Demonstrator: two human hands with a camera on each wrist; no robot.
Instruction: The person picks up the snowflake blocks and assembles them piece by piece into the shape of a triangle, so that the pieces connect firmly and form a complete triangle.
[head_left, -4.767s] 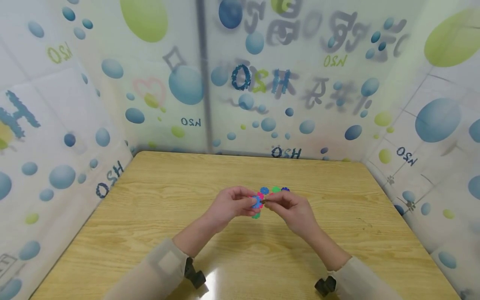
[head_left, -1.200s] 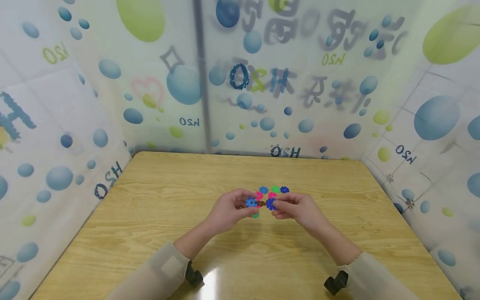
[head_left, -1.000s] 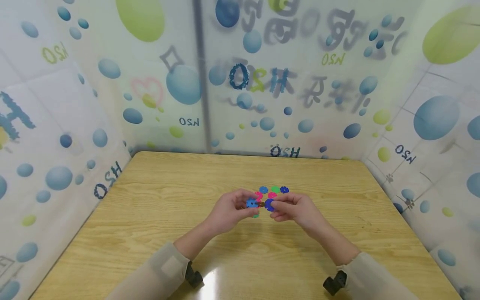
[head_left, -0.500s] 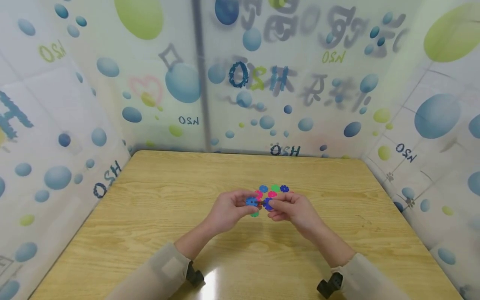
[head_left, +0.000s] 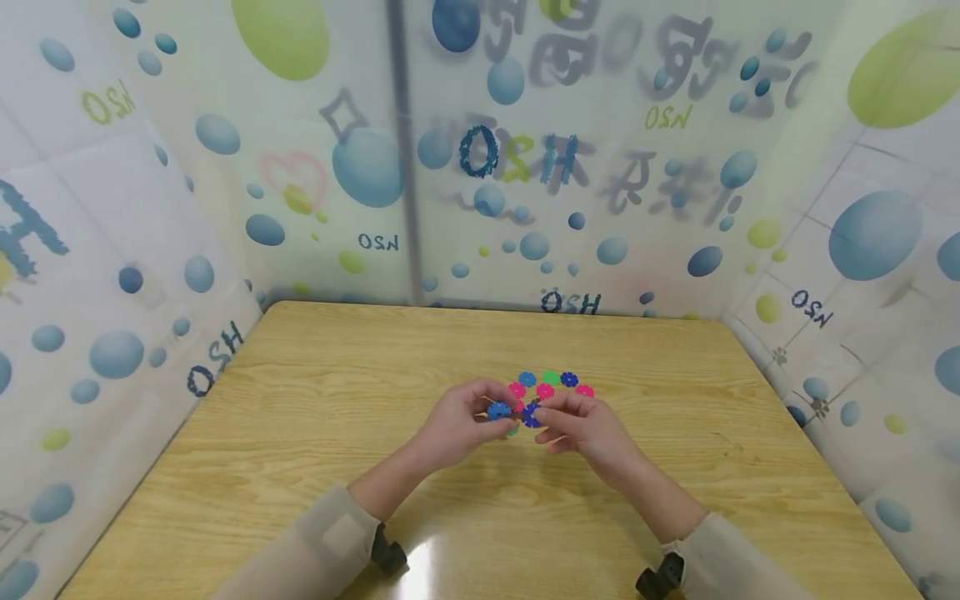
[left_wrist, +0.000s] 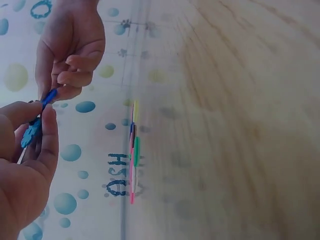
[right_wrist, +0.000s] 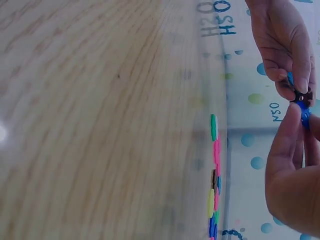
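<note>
My left hand (head_left: 459, 421) holds a light blue notched snowflake disc (head_left: 498, 411) between thumb and fingers. A brown disc (right_wrist: 303, 98) sits at the edge of the light blue one in the right wrist view. Between thumb and fingertips, my right hand (head_left: 588, 429) pinches a dark blue snowflake disc (head_left: 531, 415). In the right wrist view this dark blue disc (right_wrist: 305, 117) is right at the brown disc, partly covered by the fingers. The left wrist view shows the light blue disc (left_wrist: 31, 133) and the dark blue disc (left_wrist: 49, 97) close together, edge toward edge.
More discs lie on the wooden table (head_left: 337, 367) beyond the hands: a blue disc (head_left: 527, 379), a green disc (head_left: 551, 378), a dark blue one and several pink discs (head_left: 585, 392). The hands cover others partly. A printed curtain (head_left: 525, 208) stands behind the table.
Earlier the right hand pinched a brown piece at the light blue disc; since then it holds a dark blue disc. That disc has shifted left and slightly down, toward the left hand.
</note>
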